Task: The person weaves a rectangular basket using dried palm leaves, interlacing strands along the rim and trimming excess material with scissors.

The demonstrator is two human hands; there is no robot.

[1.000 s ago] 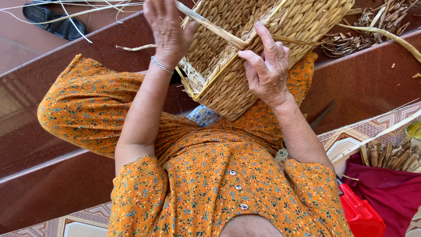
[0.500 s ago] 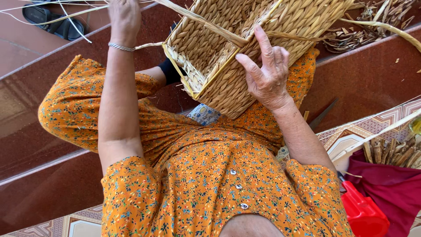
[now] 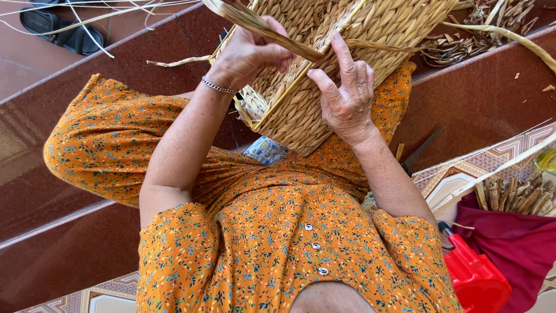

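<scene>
While propped on the lap, woven basket [image 3: 324, 87] now met again by left hand [image 3: 246, 55], back from its high pull and pinching the flat straw strand [image 3: 272, 35] at the rim (weave drawn tight); right hand [image 3: 344, 95] spread flat against basket's side. Black sandals [image 3: 58, 29] well apart.

The woven basket [image 3: 324, 87] runs off the top edge — its far rim unseen.

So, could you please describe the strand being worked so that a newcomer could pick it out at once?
Start at the woven basket on the orange-clad lap. The left hand, wearing a bracelet, pinches a flat tan strand that crosses the basket's rim. Unlike the thin pale stalks on the floor, it is broad, twisted and taut.
</scene>
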